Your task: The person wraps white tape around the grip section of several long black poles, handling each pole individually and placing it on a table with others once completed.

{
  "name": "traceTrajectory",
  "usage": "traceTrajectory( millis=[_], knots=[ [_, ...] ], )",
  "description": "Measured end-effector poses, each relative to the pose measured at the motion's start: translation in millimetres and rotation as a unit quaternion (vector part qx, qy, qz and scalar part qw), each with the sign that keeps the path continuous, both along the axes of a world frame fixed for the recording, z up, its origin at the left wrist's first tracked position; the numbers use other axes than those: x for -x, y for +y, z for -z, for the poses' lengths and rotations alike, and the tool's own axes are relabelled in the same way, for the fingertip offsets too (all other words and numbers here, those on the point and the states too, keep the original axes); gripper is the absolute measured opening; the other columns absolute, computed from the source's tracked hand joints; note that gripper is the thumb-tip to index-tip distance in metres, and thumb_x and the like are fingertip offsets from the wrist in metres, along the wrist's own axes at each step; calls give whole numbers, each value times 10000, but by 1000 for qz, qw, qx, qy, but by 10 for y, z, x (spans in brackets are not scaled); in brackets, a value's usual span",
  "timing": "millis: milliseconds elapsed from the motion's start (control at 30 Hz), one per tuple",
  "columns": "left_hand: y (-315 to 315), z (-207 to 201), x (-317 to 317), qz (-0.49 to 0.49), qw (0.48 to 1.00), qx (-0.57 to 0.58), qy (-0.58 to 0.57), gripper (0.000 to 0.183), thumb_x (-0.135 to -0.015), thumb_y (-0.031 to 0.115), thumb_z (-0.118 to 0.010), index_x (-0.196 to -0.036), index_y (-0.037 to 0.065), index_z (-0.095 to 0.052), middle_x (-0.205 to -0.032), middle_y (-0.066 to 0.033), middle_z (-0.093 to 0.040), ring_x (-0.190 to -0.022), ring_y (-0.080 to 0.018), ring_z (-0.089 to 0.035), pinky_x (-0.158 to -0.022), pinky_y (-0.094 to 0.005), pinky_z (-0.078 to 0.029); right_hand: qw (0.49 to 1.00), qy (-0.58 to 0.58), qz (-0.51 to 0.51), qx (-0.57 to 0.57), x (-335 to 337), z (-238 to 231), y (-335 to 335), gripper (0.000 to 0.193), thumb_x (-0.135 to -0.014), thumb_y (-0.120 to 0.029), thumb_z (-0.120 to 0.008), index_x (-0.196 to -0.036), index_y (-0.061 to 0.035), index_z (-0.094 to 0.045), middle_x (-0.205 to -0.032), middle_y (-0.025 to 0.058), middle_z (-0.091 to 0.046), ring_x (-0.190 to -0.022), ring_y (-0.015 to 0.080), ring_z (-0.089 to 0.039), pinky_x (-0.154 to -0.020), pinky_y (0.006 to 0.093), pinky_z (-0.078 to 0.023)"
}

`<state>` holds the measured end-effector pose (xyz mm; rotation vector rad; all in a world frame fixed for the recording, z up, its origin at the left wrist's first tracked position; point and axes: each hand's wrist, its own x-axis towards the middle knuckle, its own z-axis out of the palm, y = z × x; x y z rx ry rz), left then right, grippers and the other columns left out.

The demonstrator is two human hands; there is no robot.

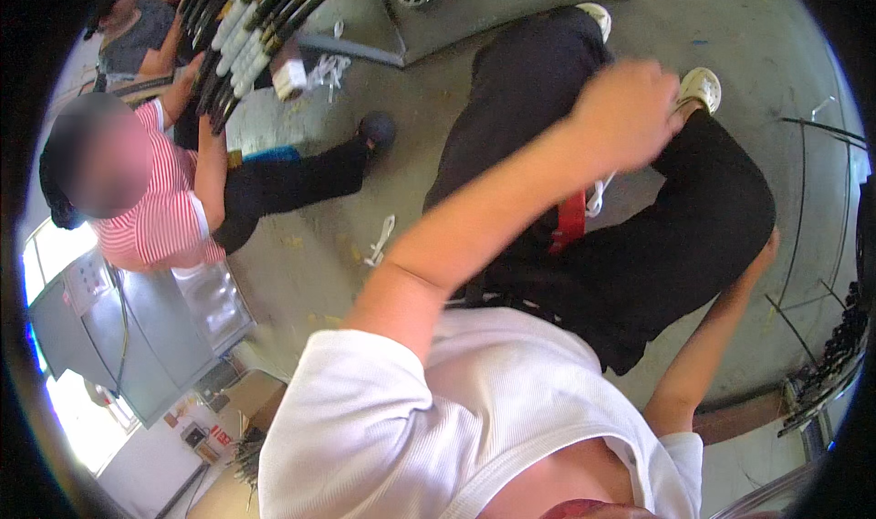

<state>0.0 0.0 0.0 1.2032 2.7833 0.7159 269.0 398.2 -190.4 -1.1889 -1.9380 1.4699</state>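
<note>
My left hand point(630, 113) is held out over the gap between my knees, near my cream clog point(700, 90). Its fingers look curled in, slightly smeared by motion, and whatever they may hold is hidden. My right hand point(772, 247) rests against the outer side of my right knee, covered by black trousers point(703, 218). Most of its fingers are out of sight behind the leg. Between my thighs show a red strip point(570, 222) and a white looped piece point(598, 195), whose kind I cannot make out.
A bundle of long black rods with white sections point(245, 49) rises at upper left, handled by a person in a striped shirt point(155, 227). White pieces point(381, 241) lie on the grey floor point(310, 245). Thin dark rods point(803, 190) stand at right. A metal cabinet point(151, 336) is at left.
</note>
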Motion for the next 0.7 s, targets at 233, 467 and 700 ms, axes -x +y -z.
traceTrajectory(
  millis=[233, 467, 700],
  knots=[
    [-907, -348, 146, -146, 975, 137, -95, 469, -854, 493, -538, -936, 32, -549, -979, -224, -613, -900, -363, -611, -790, -436, -489, 991, 56, 5, -123, 552, -1108, -752, 257, -854, -223, -627, -1008, -19, -650, -987, 76, -647, -836, 141, -599, -719, 257, -476],
    [-881, -89, 433, -79, 984, -82, 135, 202, -880, 210, -498, -809, 28, -550, -829, -171, -610, -769, -358, -615, -659, -466, -484, 958, -9, -28, -284, 1026, -1595, -1336, 187, -829, -226, -640, -913, -69, -696, -997, 65, -661, -916, 170, -597, -832, 285, -447],
    [-216, 979, 1346, 40, 996, -75, 30, 208, -820, 222, -572, -826, 28, -647, -895, -198, -642, -836, -354, -627, -724, -443, -493, 849, -148, -121, -493, 1159, -1807, -1715, 182, -842, -265, -613, -942, -136, -695, -1045, 75, -619, -994, 259, -573, -895, 348, -422]
  ],
)
